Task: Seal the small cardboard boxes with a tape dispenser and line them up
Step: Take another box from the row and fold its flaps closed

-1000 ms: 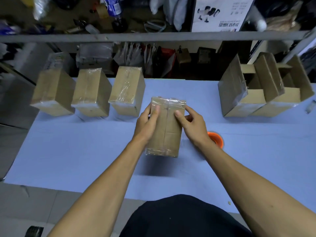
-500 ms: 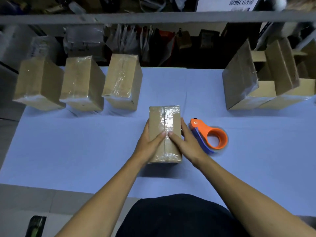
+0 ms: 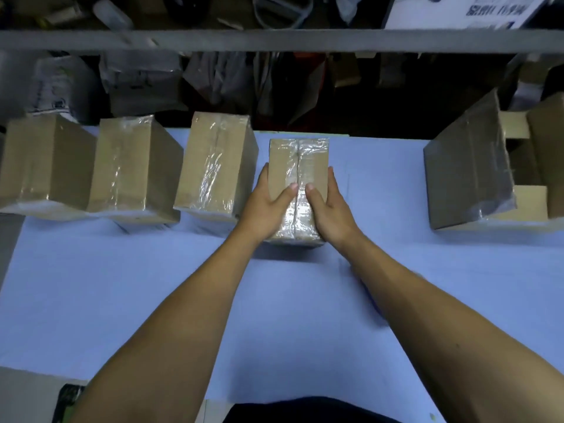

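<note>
From the head camera, both of your forearms reach forward from the bottom corners and converge on the taped cardboard box (image 3: 298, 166) standing on the pale blue table (image 3: 122, 285), just right of the row of sealed boxes. Your left hand (image 3: 268, 206) clasps the box's left side, its thumb laid across the top face and pointing toward the centre seam, while the other fingers wrap down the left wall out of sight. Your right hand (image 3: 328, 209) mirrors it on the right side, thumb on top near the seam and the remaining fingers curled around the right wall. The two thumb tips sit close together on either side of the tape strip, not quite touching. Both wrists are straight and in line with the forearms, palms facing each other with the box between them. The box rests on the table, its long axis running away from you, clear tape glinting along the seam and over its near end. To its left stand three sealed boxes: the nearest one (image 3: 215, 166) just beside your left hand, the middle one (image 3: 134, 169) and the leftmost one (image 3: 39, 166). Well apart on the right are open cardboard boxes (image 3: 470, 166) with flaps up. Behind the table runs a grey shelf rail (image 3: 274, 39) above dim clutter.
</note>
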### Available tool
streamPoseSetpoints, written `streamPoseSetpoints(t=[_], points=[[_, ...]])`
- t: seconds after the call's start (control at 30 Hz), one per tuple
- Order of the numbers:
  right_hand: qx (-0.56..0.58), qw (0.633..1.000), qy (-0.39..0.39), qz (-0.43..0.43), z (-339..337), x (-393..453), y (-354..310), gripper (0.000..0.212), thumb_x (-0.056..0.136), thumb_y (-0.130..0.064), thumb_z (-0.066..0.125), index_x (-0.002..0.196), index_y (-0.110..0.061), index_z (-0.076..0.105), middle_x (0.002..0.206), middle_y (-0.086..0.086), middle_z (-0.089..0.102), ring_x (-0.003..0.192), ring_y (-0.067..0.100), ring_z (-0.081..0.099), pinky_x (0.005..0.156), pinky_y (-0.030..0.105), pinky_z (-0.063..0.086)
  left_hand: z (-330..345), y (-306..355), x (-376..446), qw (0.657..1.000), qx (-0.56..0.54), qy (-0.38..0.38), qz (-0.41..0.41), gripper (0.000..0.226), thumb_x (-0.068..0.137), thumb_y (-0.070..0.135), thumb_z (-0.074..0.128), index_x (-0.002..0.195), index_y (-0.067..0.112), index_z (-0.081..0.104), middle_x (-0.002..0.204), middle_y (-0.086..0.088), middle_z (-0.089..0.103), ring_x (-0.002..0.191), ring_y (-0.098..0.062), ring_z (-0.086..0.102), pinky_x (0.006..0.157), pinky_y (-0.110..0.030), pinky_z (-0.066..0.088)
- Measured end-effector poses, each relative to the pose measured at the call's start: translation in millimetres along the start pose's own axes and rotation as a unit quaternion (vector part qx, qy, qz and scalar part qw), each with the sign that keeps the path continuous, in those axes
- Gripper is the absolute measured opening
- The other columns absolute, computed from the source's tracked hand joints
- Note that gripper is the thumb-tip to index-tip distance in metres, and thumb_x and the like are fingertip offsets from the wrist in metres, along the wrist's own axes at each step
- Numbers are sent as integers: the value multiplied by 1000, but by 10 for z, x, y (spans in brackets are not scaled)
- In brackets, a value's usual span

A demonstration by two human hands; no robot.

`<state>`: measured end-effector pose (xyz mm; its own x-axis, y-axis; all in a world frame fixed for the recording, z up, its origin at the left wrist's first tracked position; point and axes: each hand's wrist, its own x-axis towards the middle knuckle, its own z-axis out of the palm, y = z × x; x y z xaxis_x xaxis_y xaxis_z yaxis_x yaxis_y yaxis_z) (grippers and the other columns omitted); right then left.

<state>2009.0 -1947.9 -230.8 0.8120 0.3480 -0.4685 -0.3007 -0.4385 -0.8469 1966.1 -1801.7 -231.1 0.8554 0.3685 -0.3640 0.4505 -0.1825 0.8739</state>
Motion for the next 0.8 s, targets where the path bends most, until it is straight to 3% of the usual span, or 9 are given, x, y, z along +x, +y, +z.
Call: streamPoseSetpoints(t=[0.1,0.17,0.3,0.37,0.43,0.5,0.6,0.7,0.8], points=[[1,1000,2,-7,-20,289,-111,75,96,-60,40,158,-33,9,156,-10,38,138,11,42,116,33,32,-34,97,294,1000,6,-9,3,64,90,46,65,144,22,42,128,9,64,118,-4,60,108,-39,45],[0,1000,1,-10,-29,367,-130,72,98,-56,41,159,-31,9,156,-11,37,139,10,41,112,27,31,-40,93,361,1000,6,-4,14,54,94,36,63,142,22,44,124,11,66,115,-1,61,106,-35,46],[-37,999,9,-9,-29,336,-170,71,101,-52,40,159,-27,8,154,-5,42,136,15,44,104,25,33,-50,130,336,999,33,1,13,47,94,38,64,137,25,50,118,15,67,108,3,62,96,-24,48],[-92,995,26,-25,-98,268,-242,69,100,-54,39,158,-23,17,149,1,48,134,23,47,106,33,38,-55,199,304,998,69,15,1,58,87,52,65,136,25,50,119,12,68,110,-3,63,98,-31,50],[-161,985,44,-49,-238,142,-321,69,101,-53,39,158,-18,20,156,4,37,144,23,33,113,35,30,-55,317,261,987,156,42,25,76,82,60,62,144,20,43,135,0,60,123,-18,57,106,-39,45],[-260,960,68,-79,-444,-25,-360,72,101,-53,39,159,-15,16,163,6,24,150,23,19,119,35,19,-46,523,164,955,280,58,83,76,89,48,61,151,14,34,152,-11,42,139,-28,39,114,-38,32],[-438,883,112,-126,-797,-337,-353,69,101,-49,43,158,-17,19,163,14,20,150,31,17,119,43,20,1,873,-45,853,481,25,199,75,95,45,52,156,13,22,164,-13,13,152,-31,7,121,-47,12],[-518,831,155,-131,-1137,-698,-329,67,101,-44,46,156,-15,24,162,17,22,149,35,19,116,49,23,169,1137,-223,761,582,-27,284,72,98,54,41,157,18,19,165,-10,10,152,-31,2,119,-54,11],[-550,806,189,-112,-1457,-1040,-232,67,99,-43,49,155,-15,28,161,18,24,149,36,20,115,50,24,467,1331,-414,714,610,-58,338,72,99,57,35,157,20,17,165,-10,9,152,-31,1,119,-57,11]])
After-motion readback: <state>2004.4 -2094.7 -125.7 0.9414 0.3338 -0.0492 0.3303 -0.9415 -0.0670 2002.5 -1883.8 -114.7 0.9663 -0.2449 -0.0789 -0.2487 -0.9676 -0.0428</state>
